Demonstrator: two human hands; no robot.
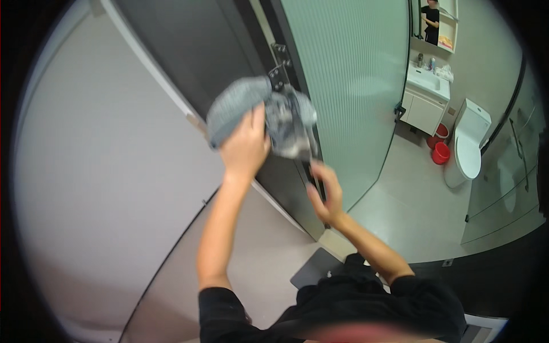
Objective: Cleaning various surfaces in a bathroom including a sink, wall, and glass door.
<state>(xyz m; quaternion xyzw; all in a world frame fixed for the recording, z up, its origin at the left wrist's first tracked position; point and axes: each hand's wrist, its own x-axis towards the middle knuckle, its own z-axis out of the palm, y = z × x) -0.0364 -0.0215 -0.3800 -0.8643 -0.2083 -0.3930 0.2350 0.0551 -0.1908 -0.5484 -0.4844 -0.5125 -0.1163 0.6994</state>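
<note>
A bunched grey cloth [240,103], partly smeared by motion, is pressed up by the black hinge [278,77] on the dark door frame [200,51]. My left hand [246,146] grips its left side, the thumb lying over the fabric. The cloth's right part hangs over the frame's edge beside the ribbed glass door [349,86]. Lower down, my right hand [327,194] is beside the door's edge, thumb and fingers apart. Whether its fingertips touch the edge or the cloth's lower end, I cannot tell.
Beyond the glass door are a white washbasin cabinet [423,108], a toilet [466,146] and red buckets [440,153]. A glass shower panel [509,166] stands at the far right. A grey mat [316,267] lies on the floor near me. A pale wall [108,148] fills the left.
</note>
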